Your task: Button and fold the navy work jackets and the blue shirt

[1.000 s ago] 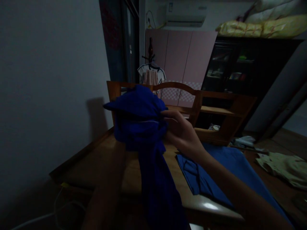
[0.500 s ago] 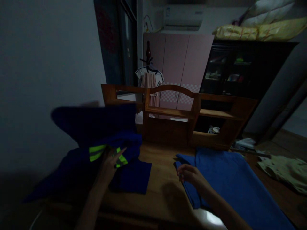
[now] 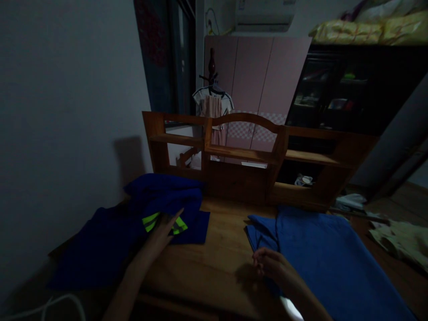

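Now sunk onto the left of the desk after billowing half a second ago: one dark blue garment with two visible yellow-green patches, under the left hand. Cannot tell whether grasping. Released and loosely curled near one lighter blue garment on the right: the right hand.

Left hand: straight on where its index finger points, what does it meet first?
Likely the raised folds of the dark blue garment, with the wooden shelf beyond. Depth is unclear: the left hand may touch the cloth or hover.
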A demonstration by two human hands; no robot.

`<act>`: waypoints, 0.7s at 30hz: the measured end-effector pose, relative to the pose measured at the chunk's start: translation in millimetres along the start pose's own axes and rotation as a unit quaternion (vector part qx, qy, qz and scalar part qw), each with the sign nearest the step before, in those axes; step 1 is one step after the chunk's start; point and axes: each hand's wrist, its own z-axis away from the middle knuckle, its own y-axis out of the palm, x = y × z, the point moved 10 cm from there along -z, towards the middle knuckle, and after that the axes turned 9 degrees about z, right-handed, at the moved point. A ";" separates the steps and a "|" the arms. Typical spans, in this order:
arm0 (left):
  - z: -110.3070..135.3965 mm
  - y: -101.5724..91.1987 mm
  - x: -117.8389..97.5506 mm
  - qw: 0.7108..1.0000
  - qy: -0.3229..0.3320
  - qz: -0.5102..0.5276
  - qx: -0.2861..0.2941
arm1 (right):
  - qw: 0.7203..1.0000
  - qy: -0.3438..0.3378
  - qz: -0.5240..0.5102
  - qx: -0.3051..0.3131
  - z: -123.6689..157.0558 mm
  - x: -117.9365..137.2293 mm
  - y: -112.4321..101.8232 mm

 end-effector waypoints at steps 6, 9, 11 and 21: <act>-35.1 10.5 -1.6 0.992 -0.068 -0.090 0.056 | 0.997 -0.039 0.034 -0.062 21.3 6.5 -32.0; -24.5 11.5 -35.1 0.988 -0.084 -0.082 0.096 | 0.985 -0.063 0.091 -0.132 40.7 11.3 -65.6; -19.6 14.1 -77.9 0.992 -0.041 -0.041 0.115 | 0.968 -0.077 0.139 -0.192 53.2 13.9 -90.0; -62.8 103.2 -264.2 0.916 0.194 0.326 0.130 | 0.888 -0.105 0.305 -0.329 61.9 7.4 -121.2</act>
